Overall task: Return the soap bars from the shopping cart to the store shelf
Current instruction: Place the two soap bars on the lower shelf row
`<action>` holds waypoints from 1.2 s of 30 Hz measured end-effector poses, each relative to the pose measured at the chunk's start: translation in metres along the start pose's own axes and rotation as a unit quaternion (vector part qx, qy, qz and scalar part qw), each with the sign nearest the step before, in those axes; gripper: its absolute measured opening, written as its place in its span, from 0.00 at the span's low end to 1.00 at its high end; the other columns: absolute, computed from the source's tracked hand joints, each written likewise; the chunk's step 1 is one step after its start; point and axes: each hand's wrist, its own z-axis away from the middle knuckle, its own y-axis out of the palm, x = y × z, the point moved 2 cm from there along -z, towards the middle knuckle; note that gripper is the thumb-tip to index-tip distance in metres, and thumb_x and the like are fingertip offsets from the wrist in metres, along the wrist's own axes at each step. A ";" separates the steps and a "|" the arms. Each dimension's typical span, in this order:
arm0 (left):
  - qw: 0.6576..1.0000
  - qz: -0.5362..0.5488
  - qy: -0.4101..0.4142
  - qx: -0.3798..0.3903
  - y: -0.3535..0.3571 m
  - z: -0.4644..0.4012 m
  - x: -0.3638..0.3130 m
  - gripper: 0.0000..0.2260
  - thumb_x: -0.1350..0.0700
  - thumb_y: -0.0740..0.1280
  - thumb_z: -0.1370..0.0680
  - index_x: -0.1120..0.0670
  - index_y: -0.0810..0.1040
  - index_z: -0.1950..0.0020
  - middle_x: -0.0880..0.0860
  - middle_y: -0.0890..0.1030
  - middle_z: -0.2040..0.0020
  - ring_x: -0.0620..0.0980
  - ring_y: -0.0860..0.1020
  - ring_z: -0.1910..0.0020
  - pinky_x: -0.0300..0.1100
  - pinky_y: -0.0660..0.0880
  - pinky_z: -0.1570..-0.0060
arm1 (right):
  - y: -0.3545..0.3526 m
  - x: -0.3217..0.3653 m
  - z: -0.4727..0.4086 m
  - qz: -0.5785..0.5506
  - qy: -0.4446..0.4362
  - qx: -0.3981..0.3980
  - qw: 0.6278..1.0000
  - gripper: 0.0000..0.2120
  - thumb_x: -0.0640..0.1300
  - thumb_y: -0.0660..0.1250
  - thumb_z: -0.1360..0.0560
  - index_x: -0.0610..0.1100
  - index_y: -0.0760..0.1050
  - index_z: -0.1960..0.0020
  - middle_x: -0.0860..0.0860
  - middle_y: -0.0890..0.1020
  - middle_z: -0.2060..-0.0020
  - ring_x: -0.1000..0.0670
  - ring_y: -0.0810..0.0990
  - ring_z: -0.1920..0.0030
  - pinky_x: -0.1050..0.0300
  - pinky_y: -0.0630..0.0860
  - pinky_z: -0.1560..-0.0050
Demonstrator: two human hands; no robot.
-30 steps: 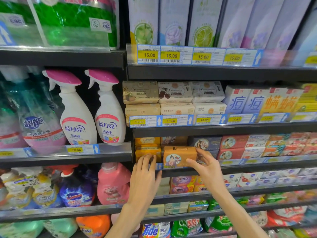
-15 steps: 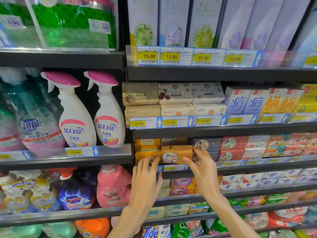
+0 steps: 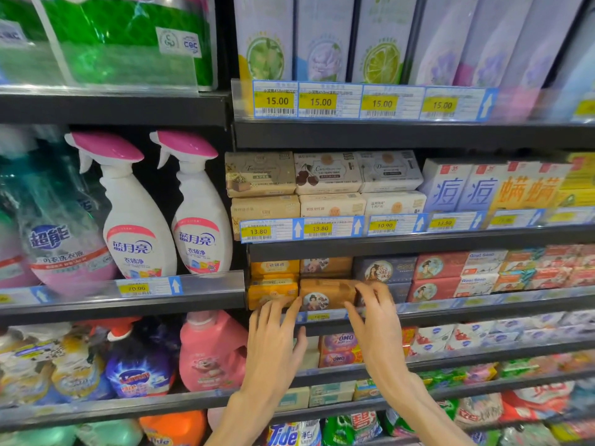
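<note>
An orange-brown soap box (image 3: 323,292) with a round portrait lies on the soap shelf (image 3: 450,312), between a yellow soap box (image 3: 272,291) and dark blue boxes (image 3: 383,270). My right hand (image 3: 375,320) holds the box's right end, with the thumb at its lower front corner and the fingers curled over its top. My left hand (image 3: 275,339) is spread with straight fingers, and its fingertips touch the lower front of the yellow soap box. The shopping cart is out of view.
Rows of boxed soaps fill the shelves above (image 3: 325,175) and to the right (image 3: 483,272). Two pink-capped spray bottles (image 3: 135,220) and detergent jugs (image 3: 209,352) stand on the left bay. Price rails (image 3: 302,228) run along each shelf edge.
The orange-brown soap box has gone from in front of the shelf edge back into its slot, with my right hand following it in. My left hand has stayed at the yellow box.
</note>
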 end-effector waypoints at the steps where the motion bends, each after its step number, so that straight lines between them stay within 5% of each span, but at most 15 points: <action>1: 1.000 0.006 -0.006 -0.001 -0.001 0.000 0.002 0.21 0.51 0.69 0.24 0.50 0.76 0.31 0.51 0.77 0.37 0.54 0.75 0.36 0.51 0.73 0.38 | 0.001 0.001 0.003 0.013 -0.020 -0.006 1.000 0.16 0.43 0.71 0.23 0.49 0.75 0.37 0.51 0.74 0.41 0.47 0.75 0.42 0.53 0.79 0.50; 8: 1.000 -0.008 -0.016 0.002 -0.001 0.008 0.017 0.22 0.46 0.65 0.23 0.50 0.75 0.30 0.50 0.75 0.32 0.54 0.73 0.33 0.54 0.71 0.35 | 0.020 0.025 0.022 0.080 -0.214 0.000 0.974 0.12 0.48 0.67 0.21 0.50 0.80 0.38 0.54 0.81 0.41 0.51 0.78 0.40 0.51 0.72 0.36; 14: 1.000 -0.003 0.013 0.006 0.002 0.005 0.013 0.22 0.47 0.65 0.22 0.51 0.75 0.29 0.49 0.76 0.30 0.51 0.71 0.28 0.53 0.69 0.29 | 0.039 0.017 0.025 0.119 -0.170 0.059 0.977 0.20 0.54 0.58 0.19 0.52 0.75 0.29 0.56 0.77 0.31 0.59 0.72 0.29 0.46 0.66 0.27; 36: 0.998 0.007 -0.063 0.029 -0.008 0.024 0.026 0.28 0.45 0.63 0.20 0.44 0.61 0.21 0.49 0.70 0.25 0.52 0.68 0.26 0.53 0.67 0.26 | 0.032 0.022 0.020 0.071 -0.186 0.064 0.978 0.18 0.52 0.61 0.20 0.50 0.78 0.32 0.55 0.80 0.34 0.59 0.75 0.32 0.52 0.68 0.28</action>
